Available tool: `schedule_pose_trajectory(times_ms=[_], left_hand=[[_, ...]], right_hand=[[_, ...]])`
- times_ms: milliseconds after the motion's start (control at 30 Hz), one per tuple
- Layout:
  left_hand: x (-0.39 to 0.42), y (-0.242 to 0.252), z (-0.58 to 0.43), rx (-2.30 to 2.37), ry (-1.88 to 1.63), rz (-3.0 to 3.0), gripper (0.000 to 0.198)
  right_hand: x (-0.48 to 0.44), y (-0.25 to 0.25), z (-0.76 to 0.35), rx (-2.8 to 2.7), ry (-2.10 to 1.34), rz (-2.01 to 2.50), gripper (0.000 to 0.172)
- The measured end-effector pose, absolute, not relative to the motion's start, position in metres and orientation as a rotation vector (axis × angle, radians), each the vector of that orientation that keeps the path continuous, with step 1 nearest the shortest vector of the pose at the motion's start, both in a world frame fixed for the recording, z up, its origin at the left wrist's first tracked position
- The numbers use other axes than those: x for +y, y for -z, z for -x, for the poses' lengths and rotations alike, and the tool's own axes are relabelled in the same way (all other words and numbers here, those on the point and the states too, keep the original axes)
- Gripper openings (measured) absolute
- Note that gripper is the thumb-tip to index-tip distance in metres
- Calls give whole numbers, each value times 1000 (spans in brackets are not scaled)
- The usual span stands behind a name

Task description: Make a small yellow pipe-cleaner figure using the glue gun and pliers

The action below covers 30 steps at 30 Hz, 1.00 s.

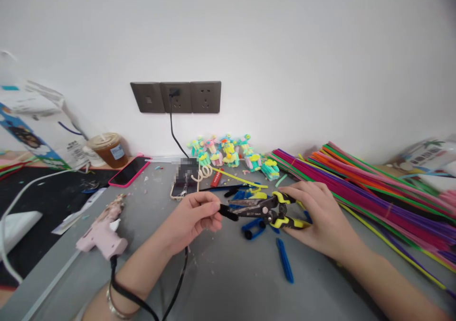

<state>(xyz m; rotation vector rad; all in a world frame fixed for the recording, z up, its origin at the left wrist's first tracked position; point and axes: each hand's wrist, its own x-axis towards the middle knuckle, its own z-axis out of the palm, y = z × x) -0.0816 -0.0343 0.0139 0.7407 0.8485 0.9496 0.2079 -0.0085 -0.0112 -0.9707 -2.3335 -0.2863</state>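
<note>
My left hand (199, 214) pinches a short black fuzzy piece (228, 212) between thumb and fingers. Around the yellow-and-black handles of a pair of pliers-like cutters (265, 211) is my right hand (318, 214). The cutter blades point left, slightly parted, and their tips reach the black piece; whether they touch it I cannot tell. Below the cutters, a bent blue piece with a black end (253, 228) and a straight blue piece (285, 260) lie on the grey table (228, 287). More blue, black and yellow pieces lie behind the blades.
A pink glue gun (103, 235) with a black cord lies left, near my left forearm. Behind it are a phone (130, 170) and a drink cup (109, 150). Small colourful figures (231, 152) stand by the wall. Bundled fuzzy stems (370, 193) cover the right side.
</note>
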Motion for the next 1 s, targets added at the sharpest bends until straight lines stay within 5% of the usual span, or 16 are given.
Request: schedule_pose_trajectory(times_ms=[1000], left_hand=[[-35,-8,82,790,-920,-788,27]], right_hand=[[-13,11,-205,-2359,261,911,38]])
